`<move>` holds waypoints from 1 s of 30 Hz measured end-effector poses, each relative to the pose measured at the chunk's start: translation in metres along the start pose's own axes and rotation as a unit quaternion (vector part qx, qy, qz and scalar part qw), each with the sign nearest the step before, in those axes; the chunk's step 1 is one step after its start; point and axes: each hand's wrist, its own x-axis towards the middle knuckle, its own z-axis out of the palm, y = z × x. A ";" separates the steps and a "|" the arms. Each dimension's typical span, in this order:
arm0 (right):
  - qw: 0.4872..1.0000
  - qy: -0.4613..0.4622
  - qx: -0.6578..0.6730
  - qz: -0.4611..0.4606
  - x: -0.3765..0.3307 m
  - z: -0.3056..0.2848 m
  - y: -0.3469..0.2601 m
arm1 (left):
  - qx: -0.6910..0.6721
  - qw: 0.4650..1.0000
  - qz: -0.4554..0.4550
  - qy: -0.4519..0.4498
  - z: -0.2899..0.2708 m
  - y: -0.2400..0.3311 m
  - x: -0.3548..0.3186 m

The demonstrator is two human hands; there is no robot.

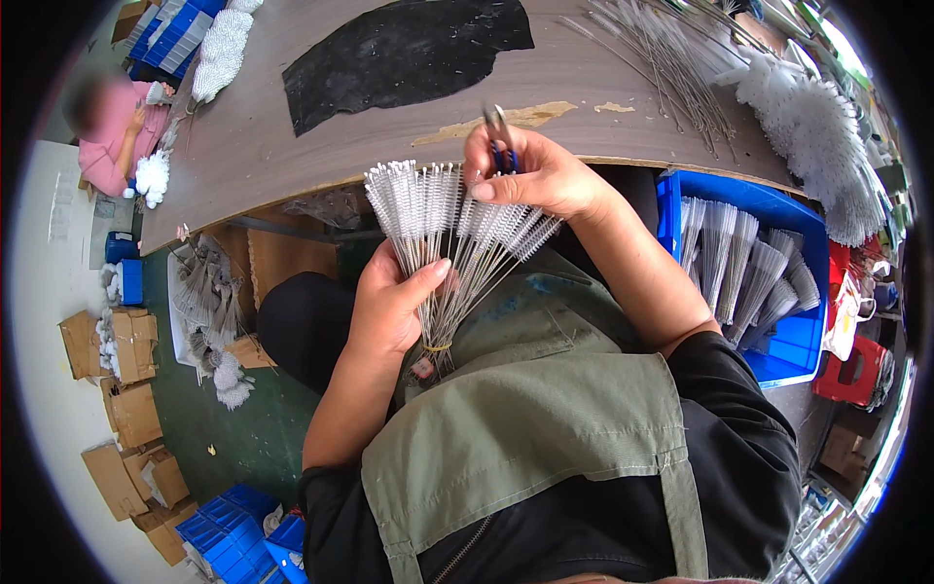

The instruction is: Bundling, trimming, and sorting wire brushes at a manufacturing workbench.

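Observation:
A fanned bundle of thin wire tube brushes [413,204], white bristles upward, rests over my lap just off the table's near edge. My left hand [394,302] is closed around its wire stems from the left. A yellowish band [438,347] ties the stems near their lower ends. My right hand [540,175] reaches over the bristle tips, thumb and finger pressed together at the brushes. It also holds small blue-handled pliers [500,146] in the palm, their metal jaws pointing up and away. Whether the right fingertips pinch a single brush is hidden.
On the wooden table [389,151] lie a black sheet [409,54], loose wire stems [662,68] and a white bristle pile [808,127]. A blue bin [788,355] of brush bundles stands right. A white container [180,311] is left; a person in pink [107,146] sits far left.

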 end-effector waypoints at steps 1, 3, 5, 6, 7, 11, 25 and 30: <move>1.000 0.000 0.000 -0.001 -0.001 0.001 -0.002 | 0.000 1.000 0.000 0.000 0.000 0.001 0.000; 0.999 0.004 0.029 0.033 -0.003 0.002 -0.006 | -0.021 1.000 -0.009 0.001 0.001 0.002 0.001; 0.999 -0.022 0.005 0.026 -0.003 -0.006 -0.004 | -0.014 1.000 -0.009 0.008 0.004 0.003 0.000; 0.998 -0.049 -0.018 0.020 -0.002 -0.008 -0.004 | -0.006 1.000 -0.008 0.015 0.005 0.003 0.000; 0.998 -0.038 -0.057 -0.008 0.000 -0.009 -0.004 | -0.006 1.000 -0.008 0.014 0.004 0.002 0.002; 0.951 0.110 -0.288 0.026 0.019 0.003 -0.028 | 0.009 1.000 -0.004 -0.007 0.003 -0.003 0.004; 0.996 -0.002 -0.065 0.053 0.010 -0.005 -0.004 | -0.021 0.998 -0.004 -0.067 -0.024 -0.020 0.006; 0.993 -0.019 -0.068 0.099 0.008 -0.007 -0.004 | -0.046 0.999 -0.028 -0.004 -0.014 -0.015 0.002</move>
